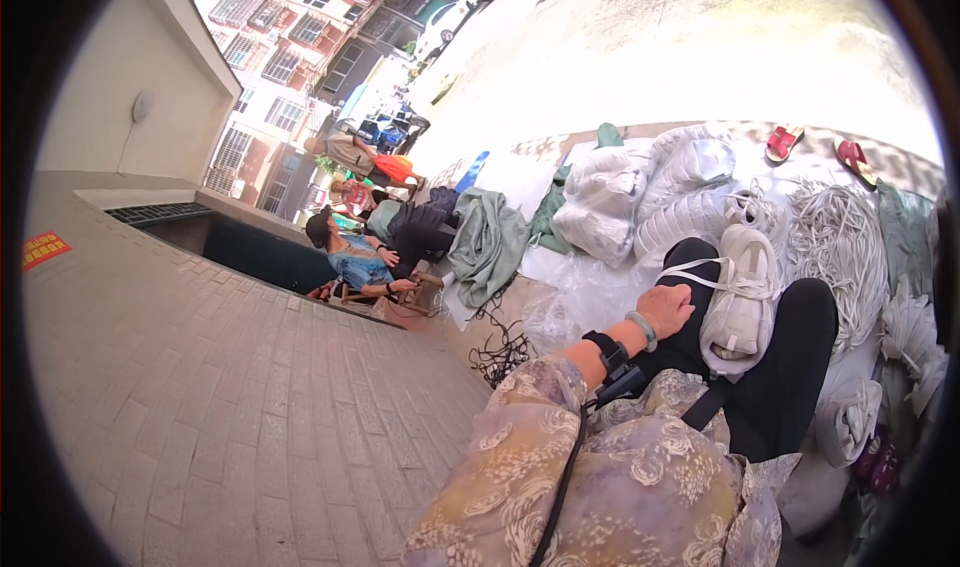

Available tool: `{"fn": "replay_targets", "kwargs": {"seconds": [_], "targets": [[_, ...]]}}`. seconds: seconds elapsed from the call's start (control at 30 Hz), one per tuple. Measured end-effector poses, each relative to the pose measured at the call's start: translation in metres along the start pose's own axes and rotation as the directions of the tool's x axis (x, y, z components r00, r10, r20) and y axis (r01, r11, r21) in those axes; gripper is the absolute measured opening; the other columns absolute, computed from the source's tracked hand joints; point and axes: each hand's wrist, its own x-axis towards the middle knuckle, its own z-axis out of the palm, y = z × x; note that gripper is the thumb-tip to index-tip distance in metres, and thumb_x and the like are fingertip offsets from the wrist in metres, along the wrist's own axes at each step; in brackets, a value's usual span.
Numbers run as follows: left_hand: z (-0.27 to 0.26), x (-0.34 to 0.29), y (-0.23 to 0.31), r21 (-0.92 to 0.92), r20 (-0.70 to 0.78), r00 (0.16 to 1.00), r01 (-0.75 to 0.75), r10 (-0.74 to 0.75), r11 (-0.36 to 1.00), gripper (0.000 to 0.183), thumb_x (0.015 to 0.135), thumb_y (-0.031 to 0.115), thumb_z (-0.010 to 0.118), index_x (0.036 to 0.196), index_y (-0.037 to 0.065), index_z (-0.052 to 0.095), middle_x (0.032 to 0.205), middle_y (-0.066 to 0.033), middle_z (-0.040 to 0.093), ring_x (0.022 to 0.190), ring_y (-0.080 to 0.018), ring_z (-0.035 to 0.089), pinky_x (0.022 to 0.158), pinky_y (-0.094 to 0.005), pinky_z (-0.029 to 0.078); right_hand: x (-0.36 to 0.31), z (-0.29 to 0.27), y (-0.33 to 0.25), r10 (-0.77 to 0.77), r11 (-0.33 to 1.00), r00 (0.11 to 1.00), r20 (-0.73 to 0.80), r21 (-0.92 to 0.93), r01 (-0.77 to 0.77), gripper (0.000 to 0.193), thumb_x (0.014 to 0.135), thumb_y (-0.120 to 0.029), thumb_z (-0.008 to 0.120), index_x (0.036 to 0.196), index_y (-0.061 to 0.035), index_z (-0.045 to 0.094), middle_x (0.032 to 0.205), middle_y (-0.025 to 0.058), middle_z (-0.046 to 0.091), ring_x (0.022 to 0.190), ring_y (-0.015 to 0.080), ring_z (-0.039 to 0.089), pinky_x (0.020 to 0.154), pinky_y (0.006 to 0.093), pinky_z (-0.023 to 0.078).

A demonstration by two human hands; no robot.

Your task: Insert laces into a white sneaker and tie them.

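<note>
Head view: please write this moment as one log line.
Left hand: near lace, grip unclear; right hand: not in view; pale shoe: on lap

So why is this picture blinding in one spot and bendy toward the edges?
Head view: sunlight washes much of the pavement toward white at the upper right; head view: the pale shoe sits in softer shade, its outline distinct; head view: the wide lens bends straight edges, as along the brick wall.

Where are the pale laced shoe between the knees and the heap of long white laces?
Pale laced shoe [740, 312], head view: the middle of its body.
Heap of long white laces [840, 257], head view: strands at its middle.
</note>
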Motion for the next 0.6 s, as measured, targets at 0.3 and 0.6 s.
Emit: {"fn": "replay_targets", "kwargs": {"seconds": [0.3, 0.6], "targets": [[0.0, 0.005, -0.011, 0.023, -0.005, 0.99, -0.142, 0.142, 0.99, 0.022, 0.076, 0.026, 0.062, 0.068, 0.007, 0.054, 0.057, -0.0115, 0.055, 0.054, -0.0312, 0.054, 0.051, -0.0402, 0.041, -0.236, -0.082, -0.016, -0.201, 0.977, 0.851, -0.485, -0.038, 0.21, 0.043, 0.078, -0.016, 0.058, 0.118, -0.0012, 0.05, 0.115, 0.0135, 0.056, 0.099, 0.0272, 0.056, 0.094, 0.0388, 0.041], [0.009, 0.025, -0.042, -0.288, 0.01, 0.984, -0.168, 0.178, 0.943, 0.02, 0.079, 0.014, 0.062, 0.066, 0.005, 0.05, 0.052, 0.0021, 0.043, 0.049, -0.0058, 0.038, 0.045, -0.0241, 0.032, -0.199, -0.039, -0.086, -0.265, 0.962, 0.658, -0.705, -0.236, 0.135, 0.024, 0.067, -0.012, 0.065, 0.087, 0.0014, 0.061, 0.083, 0.0086, 0.064, 0.073, 0.021, 0.06, 0.073, 0.0314, 0.047]]}}
